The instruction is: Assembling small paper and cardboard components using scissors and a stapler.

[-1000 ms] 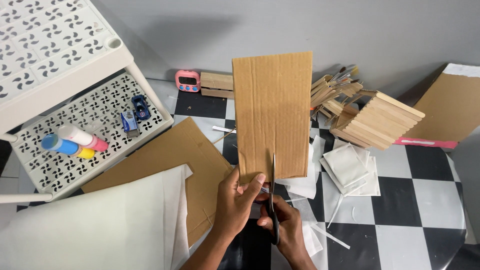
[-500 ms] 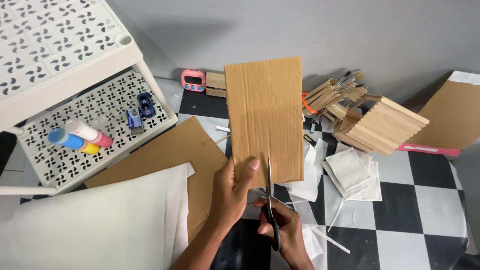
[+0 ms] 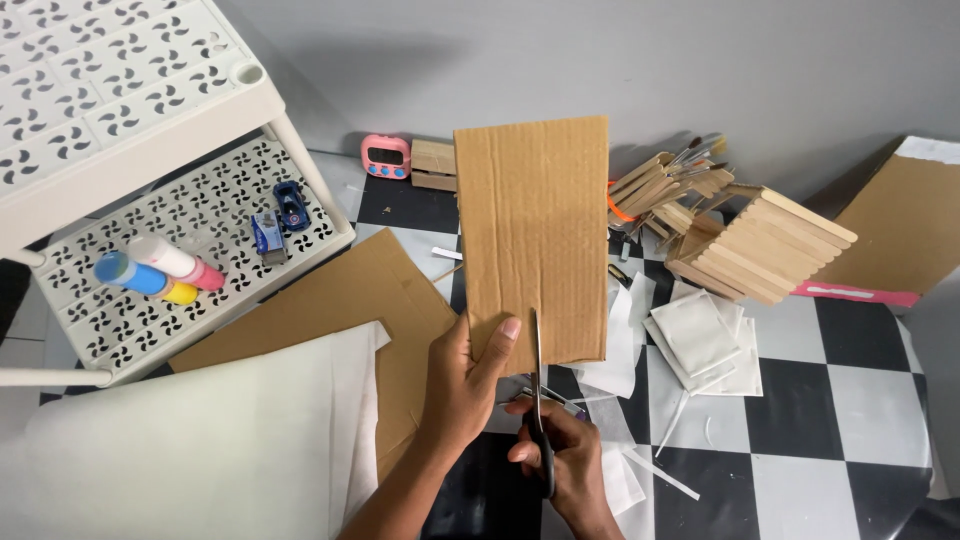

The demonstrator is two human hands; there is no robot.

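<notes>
Cardboard sheet (image 3: 532, 240) — upright, left hand (image 3: 468, 385) clenched on its lower edge | scissors (image 3: 541, 400) — grasped by right hand (image 3: 560, 465), blades slightly deeper in the cut than before.

One head-worn camera looks steeply down and forward from just above the person's hands, close enough that the forearms enter at the bottom edge. It faces a grey wall (image 3: 600, 60) across a checkered floor (image 3: 860, 400), with a white rack (image 3: 150, 120) at the upper left; no second view shares the scene.
</notes>
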